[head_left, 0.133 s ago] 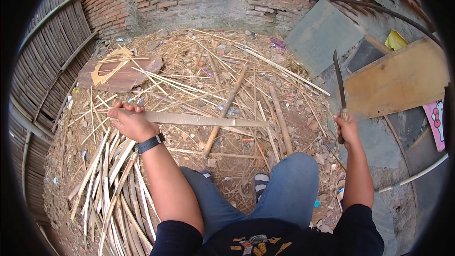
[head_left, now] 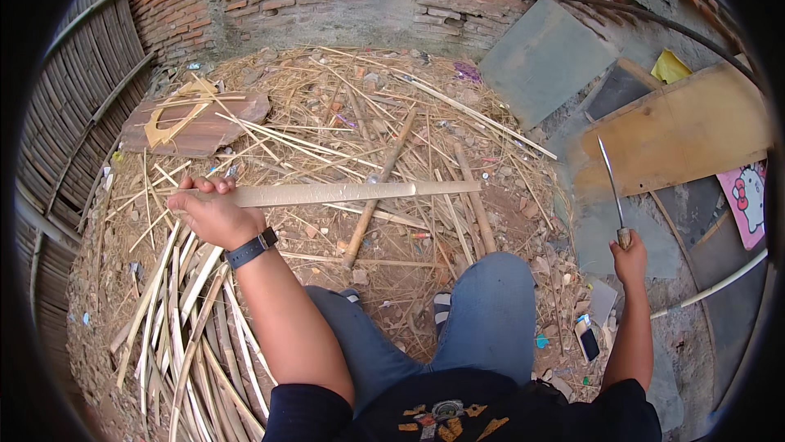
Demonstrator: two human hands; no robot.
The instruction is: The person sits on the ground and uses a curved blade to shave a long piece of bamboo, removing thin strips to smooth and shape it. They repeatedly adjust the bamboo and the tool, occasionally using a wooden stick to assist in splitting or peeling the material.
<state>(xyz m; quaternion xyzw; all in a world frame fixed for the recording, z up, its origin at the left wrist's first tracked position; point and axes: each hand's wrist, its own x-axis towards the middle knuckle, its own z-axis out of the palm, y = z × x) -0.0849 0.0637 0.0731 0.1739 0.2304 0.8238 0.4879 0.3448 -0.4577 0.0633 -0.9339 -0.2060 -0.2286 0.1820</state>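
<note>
Grasped bamboo strip [head_left: 352,192] by one end in left hand [head_left: 217,213]. Gripped knife [head_left: 612,188] by its handle [head_left: 624,237] in right hand [head_left: 630,262], well apart from the strip.

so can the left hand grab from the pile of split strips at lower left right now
Probably not without letting go: the left hand is closed around the flat pale strip. Otherwise the pile of split strips looks close by, with nothing visible blocking it.

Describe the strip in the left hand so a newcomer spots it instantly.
From the jeans, look ahead and left to the left hand. It grips a long, flat, pale strip pointing right, held aloft, unlike the slats piled at lower left.
</note>
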